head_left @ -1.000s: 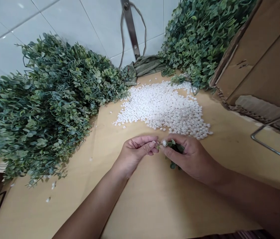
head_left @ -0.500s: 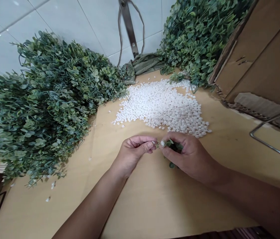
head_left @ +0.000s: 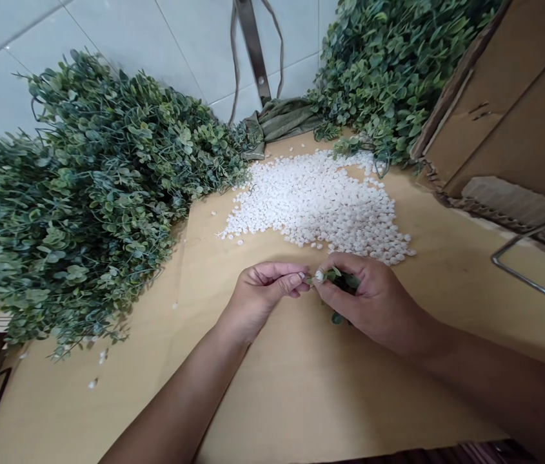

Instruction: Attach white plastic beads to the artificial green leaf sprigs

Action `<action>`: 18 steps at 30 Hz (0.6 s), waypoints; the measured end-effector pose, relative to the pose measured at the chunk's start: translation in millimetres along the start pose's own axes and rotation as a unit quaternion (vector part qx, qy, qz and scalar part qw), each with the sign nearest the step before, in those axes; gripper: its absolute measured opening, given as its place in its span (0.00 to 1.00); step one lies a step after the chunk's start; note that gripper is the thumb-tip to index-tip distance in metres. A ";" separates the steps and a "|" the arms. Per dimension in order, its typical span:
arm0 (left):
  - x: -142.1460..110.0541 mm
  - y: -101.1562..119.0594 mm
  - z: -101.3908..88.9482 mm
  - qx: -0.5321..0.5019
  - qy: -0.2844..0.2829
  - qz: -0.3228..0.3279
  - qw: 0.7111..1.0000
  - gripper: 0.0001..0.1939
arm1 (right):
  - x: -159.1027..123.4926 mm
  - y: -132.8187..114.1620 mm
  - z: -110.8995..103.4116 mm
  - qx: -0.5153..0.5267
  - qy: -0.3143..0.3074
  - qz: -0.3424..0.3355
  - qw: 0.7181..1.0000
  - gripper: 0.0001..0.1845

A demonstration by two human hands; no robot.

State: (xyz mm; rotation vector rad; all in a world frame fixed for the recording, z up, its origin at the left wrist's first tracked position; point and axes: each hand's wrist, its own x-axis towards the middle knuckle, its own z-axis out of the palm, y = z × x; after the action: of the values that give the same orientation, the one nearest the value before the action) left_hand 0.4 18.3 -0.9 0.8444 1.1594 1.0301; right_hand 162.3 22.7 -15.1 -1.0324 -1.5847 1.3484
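My right hand (head_left: 369, 303) is closed round a small green leafy sprig (head_left: 342, 281), whose leaves poke out above and below the fingers. A small white bead (head_left: 319, 275) sits at the sprig's tip, between both hands. My left hand (head_left: 265, 293) is pinched, fingertips touching that tip beside the bead. Both hands hover just over the wooden table (head_left: 301, 386), right in front of a wide heap of white beads (head_left: 320, 206).
A big pile of green leafy sprigs (head_left: 83, 187) covers the table's left side and a second pile (head_left: 388, 71) lies at the back right. A cardboard box (head_left: 518, 109) and a metal wire frame (head_left: 528, 258) stand at the right. Stray beads (head_left: 100, 357) dot the left.
Both hands stay together at the sprig's tip with only slight finger shifts. The view has drifted a little.
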 end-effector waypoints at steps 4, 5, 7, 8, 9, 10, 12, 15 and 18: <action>-0.6 -1.3 1.4 -0.004 0.006 0.005 1.000 0.10 | -0.1 1.2 0.0 -0.032 0.010 -0.015 0.999 0.06; -0.8 -1.5 2.0 -0.003 0.010 0.006 1.000 0.10 | 0.0 1.5 0.2 -0.042 0.015 -0.022 0.999 0.06; -1.2 -2.0 3.3 0.001 0.019 0.009 1.000 0.09 | 0.3 1.7 0.6 -0.059 0.017 -0.030 0.998 0.07; -1.3 -2.1 4.0 0.005 0.023 0.011 1.000 0.09 | 0.6 1.8 0.9 -0.066 0.017 -0.029 0.997 0.08; -1.4 -2.2 4.7 0.007 0.025 0.013 1.000 0.08 | 0.8 1.7 1.3 -0.071 0.016 -0.027 0.997 0.08; -1.4 -2.3 5.6 0.009 0.026 0.016 0.999 0.08 | 1.0 1.6 1.7 -0.075 0.016 -0.024 0.997 0.08; -1.4 -2.3 7.3 0.008 0.030 0.018 0.999 0.08 | 1.1 1.2 2.4 -0.082 0.015 -0.022 0.996 0.09; -1.4 -2.0 9.3 0.007 0.035 0.011 0.999 0.09 | 0.6 0.4 3.3 -0.089 0.009 -0.022 0.996 0.11; -1.8 -0.8 9.6 0.014 0.031 0.008 0.999 0.10 | -0.1 0.6 3.9 -0.099 0.004 -0.017 0.995 0.12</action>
State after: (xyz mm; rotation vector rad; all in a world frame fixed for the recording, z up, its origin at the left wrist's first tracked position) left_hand 9.9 16.2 1.0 0.8489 1.2236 1.0613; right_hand 158.7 21.3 -16.1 -1.1215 -1.7490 1.1788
